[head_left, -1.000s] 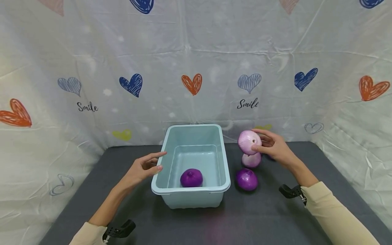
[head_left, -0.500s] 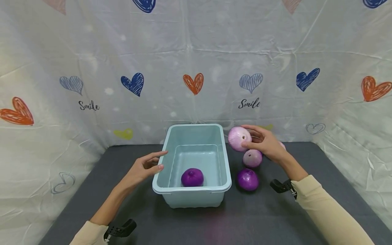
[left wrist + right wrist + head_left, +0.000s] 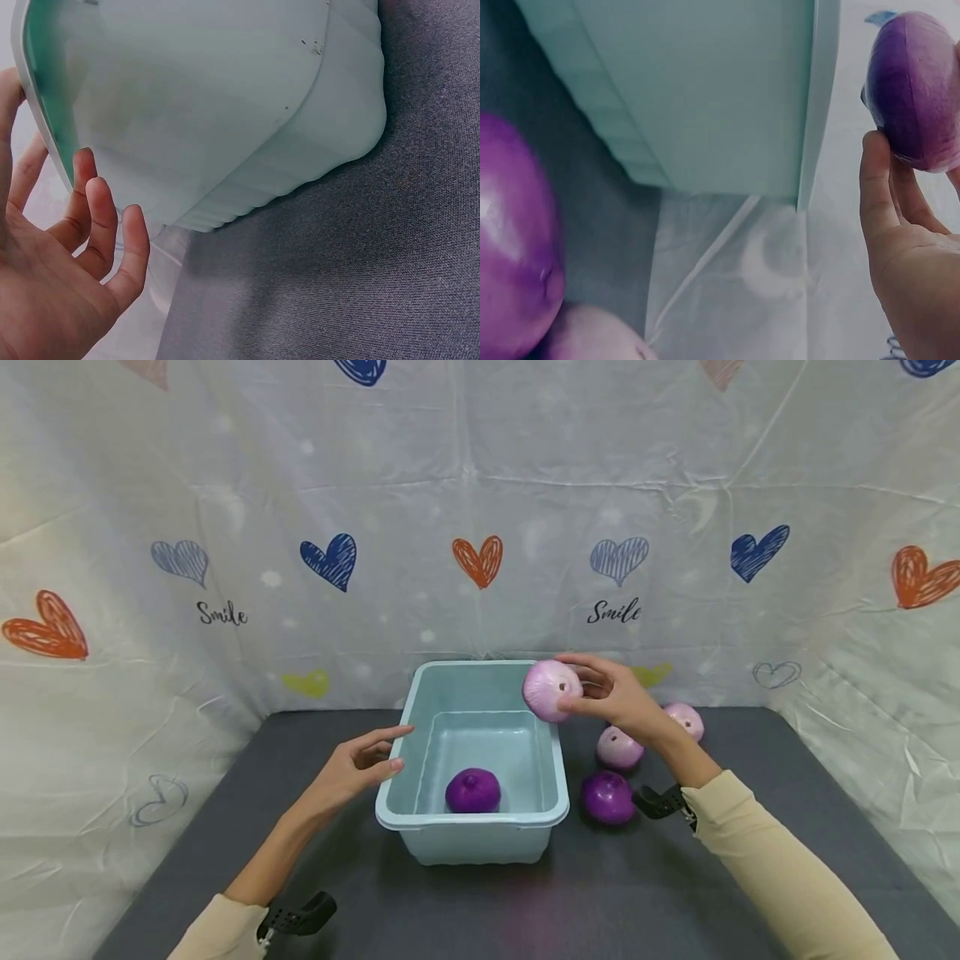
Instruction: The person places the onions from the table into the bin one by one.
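The right hand (image 3: 618,697) is pinching a pale onion (image 3: 545,685), raised near the right rim of the blue bin (image 3: 472,821). Below that hand, a second pale onion (image 3: 618,752) and a shiny purple onion (image 3: 607,798) are sitting on the dark table (image 3: 450,906); beyond its wrist, a third pale onion (image 3: 686,718) is resting. To its lower left, a dark purple onion (image 3: 472,792) is lying inside the bin. Farther left, the left hand (image 3: 352,771) is spreading its fingers wide beside the left rim.

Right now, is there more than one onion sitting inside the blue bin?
No, only one purple onion sits inside the blue bin; the right hand holds a pale onion.
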A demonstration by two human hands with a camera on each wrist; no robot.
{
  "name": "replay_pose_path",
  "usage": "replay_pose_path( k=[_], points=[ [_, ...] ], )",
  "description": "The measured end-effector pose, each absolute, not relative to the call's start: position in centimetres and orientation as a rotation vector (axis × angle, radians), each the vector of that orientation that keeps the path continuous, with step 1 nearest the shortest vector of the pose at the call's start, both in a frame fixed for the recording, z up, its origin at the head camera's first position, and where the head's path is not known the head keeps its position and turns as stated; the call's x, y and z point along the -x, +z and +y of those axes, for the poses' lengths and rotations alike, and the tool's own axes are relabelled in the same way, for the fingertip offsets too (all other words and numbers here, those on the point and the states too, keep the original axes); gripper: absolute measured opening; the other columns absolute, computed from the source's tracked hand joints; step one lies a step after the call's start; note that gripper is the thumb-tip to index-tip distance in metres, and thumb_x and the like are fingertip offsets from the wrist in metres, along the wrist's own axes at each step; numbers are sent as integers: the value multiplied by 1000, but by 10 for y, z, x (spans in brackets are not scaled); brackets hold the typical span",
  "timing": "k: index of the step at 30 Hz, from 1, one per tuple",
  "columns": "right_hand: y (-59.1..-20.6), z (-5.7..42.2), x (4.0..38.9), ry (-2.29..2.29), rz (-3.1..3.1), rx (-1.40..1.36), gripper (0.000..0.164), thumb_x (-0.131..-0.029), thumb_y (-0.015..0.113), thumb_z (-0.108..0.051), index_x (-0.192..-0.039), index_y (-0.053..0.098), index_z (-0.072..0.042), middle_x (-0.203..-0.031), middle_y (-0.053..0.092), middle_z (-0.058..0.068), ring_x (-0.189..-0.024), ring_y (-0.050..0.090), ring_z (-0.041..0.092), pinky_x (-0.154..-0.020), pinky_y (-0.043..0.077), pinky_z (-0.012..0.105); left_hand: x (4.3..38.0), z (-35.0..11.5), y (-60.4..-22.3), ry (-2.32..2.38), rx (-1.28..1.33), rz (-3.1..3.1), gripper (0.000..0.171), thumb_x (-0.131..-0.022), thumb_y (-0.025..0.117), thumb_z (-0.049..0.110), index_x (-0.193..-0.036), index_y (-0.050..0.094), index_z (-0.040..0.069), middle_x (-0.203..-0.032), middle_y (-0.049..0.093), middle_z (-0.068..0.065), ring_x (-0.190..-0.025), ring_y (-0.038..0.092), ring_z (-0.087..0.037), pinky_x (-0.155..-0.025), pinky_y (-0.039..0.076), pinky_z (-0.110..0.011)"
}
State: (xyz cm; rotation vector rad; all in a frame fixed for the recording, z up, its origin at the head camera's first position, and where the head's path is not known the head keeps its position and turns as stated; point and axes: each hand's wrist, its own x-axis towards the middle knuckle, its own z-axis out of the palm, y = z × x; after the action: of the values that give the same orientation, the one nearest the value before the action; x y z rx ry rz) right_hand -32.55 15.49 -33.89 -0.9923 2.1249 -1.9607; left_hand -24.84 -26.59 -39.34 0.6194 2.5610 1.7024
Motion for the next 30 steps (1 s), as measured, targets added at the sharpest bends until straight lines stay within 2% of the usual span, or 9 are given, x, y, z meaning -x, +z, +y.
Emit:
replay_pose_path(
  k=[10, 15, 21, 24, 30],
  points=[
    [-337, 127, 330, -1935, 2059, 1050, 62, -87, 79, 0, -144, 56, -8, -136, 56, 15, -116, 59, 34, -91, 52, 42, 248, -267, -395, 1702, -627, 2565, 50, -101, 66, 17, -149, 54, 14, -116, 62, -21, -98, 62, -28, -82, 50, -43],
    [-337, 122, 330, -1916, 2064, 1062, 64, -88, 80, -5, -146, 55, -11, -134, 56, 16, -116, 59, 34, -92, 51, 41, 248, -266, -394, 1698, -621, 2577, 50, -101, 66, 18, -149, 55, 14, -115, 62, -19, -98, 62, -28, -82, 49, -44],
    [-335, 126, 329, -1925, 2020, 1064, 62, -93, 73, 0, -150, 48, -5, -137, 54, 19, -126, 52, 45, -96, 49, 44, 247, -264, -393, 1707, -607, 2572, 50, -101, 66, 18, -149, 55, 13, -114, 63, -19, -97, 61, -28, -81, 50, -43],
    [-337, 132, 328, -1940, 2012, 1045, 58, -95, 72, 0, -148, 50, -6, -136, 56, 20, -128, 49, 49, -96, 49, 44, 247, -264, -393, 1704, -603, 2578, 50, -101, 67, 19, -148, 55, 13, -113, 63, -18, -96, 61, -28, -80, 50, -42],
    [-339, 151, 326, -1935, 2101, 999, 51, -96, 72, -4, -143, 54, -4, -137, 55, 23, -128, 50, 45, -97, 48, 43, 247, -264, -394, 1700, -606, 2587, 49, -100, 67, 18, -148, 55, 13, -113, 64, -17, -96, 62, -27, -80, 51, -42]
  ],
)
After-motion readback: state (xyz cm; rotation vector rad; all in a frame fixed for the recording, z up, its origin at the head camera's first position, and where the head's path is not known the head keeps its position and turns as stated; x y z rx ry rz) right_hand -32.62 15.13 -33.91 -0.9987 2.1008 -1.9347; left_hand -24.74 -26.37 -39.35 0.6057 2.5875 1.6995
